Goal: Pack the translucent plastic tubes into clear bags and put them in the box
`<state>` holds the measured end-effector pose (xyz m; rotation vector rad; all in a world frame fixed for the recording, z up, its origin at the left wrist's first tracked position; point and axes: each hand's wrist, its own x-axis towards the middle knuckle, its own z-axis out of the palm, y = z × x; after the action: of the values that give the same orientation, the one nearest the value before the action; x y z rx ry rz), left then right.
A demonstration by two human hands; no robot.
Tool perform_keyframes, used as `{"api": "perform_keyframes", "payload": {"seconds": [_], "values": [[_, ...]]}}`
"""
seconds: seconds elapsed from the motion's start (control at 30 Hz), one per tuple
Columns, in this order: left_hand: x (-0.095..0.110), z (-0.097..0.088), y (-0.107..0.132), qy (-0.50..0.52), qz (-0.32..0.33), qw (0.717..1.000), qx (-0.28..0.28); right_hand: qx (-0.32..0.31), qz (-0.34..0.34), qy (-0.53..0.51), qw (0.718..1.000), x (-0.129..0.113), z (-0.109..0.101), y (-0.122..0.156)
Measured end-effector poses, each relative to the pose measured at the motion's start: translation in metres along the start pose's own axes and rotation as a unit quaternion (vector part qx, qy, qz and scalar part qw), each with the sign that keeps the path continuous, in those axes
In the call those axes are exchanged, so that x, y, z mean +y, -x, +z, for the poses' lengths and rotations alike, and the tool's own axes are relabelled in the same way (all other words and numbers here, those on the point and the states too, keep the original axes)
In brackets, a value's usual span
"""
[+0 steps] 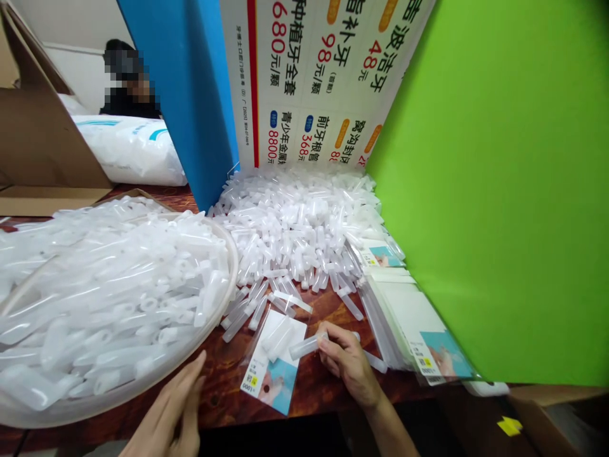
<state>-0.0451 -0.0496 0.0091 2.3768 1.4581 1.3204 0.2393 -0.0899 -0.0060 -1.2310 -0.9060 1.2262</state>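
My right hand (346, 362) is closed on a clear plastic tube (307, 346), held level just above the brown table. A small clear bag with a printed card (273, 365) lies flat to the left of that hand, with tubes inside it. My left hand (174, 409) is at the table's near edge with fingers stretched out, holding nothing, beside the rim of a big white basin (223, 304). The basin is heaped with clear tubes (109, 292).
A loose pile of clear tubes (299, 222) covers the table's back. A stack of bags with cards (409, 317) lies at right, against a green board (499, 190). A blue board (190, 95) and a printed poster (314, 76) stand behind. Another person (128, 79) sits far left behind cardboard.
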Motion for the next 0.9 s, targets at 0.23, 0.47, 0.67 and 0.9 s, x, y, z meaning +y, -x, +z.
{"api": "perform_keyframes", "payload": {"seconds": [0.23,0.47,0.67,0.9], "values": [[0.024,0.065,0.003,-0.088,-0.048,0.980,-0.173,0.093,-0.062,0.037,0.993,-0.004,-0.004,0.016],[0.020,0.059,-0.016,0.188,-0.183,0.920,-0.291,0.272,-0.087,0.171,0.943,-0.017,-0.041,0.036],[0.012,0.048,-0.035,0.437,-0.289,0.775,-0.354,0.221,-0.083,0.103,0.966,-0.024,-0.032,0.014],[0.022,0.051,-0.044,0.517,-0.371,0.702,-0.319,0.109,-0.094,-0.032,0.989,-0.042,-0.014,0.003]]}}
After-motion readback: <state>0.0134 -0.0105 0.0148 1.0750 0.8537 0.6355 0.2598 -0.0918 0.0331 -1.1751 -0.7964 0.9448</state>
